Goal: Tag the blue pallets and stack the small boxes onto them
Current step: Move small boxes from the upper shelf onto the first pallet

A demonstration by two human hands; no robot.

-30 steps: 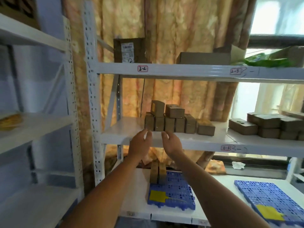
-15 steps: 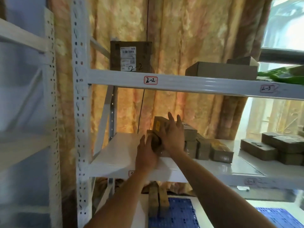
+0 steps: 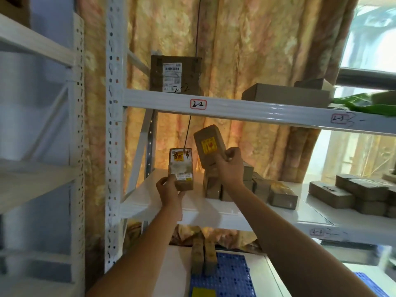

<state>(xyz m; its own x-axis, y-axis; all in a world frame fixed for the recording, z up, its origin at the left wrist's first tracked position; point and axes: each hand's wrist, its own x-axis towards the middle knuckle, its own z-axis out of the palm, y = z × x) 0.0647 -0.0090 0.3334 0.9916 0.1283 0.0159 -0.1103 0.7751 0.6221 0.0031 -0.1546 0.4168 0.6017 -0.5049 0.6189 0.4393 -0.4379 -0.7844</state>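
Observation:
My left hand (image 3: 170,189) grips a small brown box with a white label (image 3: 181,168), held upright above the middle shelf. Beside it, my right hand (image 3: 230,166) grips a second small brown box with a yellow sticker (image 3: 209,146), tilted and raised a little higher. Several more small boxes (image 3: 257,186) remain on the middle shelf (image 3: 145,196) behind my right hand. Below, a blue pallet (image 3: 231,275) with a yellow tag (image 3: 203,292) carries two small boxes (image 3: 203,257) standing side by side at its far edge. A second blue pallet (image 3: 369,285) shows at the lower right.
A white shelf beam marked 2-2 (image 3: 198,103) runs just above my hands. On it stand a dark labelled carton (image 3: 175,75) and flat cartons (image 3: 287,94). More brown boxes (image 3: 353,195) sit at the right of the middle shelf. A perforated white upright (image 3: 113,133) stands at left.
Both hands reached to the pile on the middle shelf, each closed on a small box, and lifted the two boxes up and off the pile. The camera has tilted upward.

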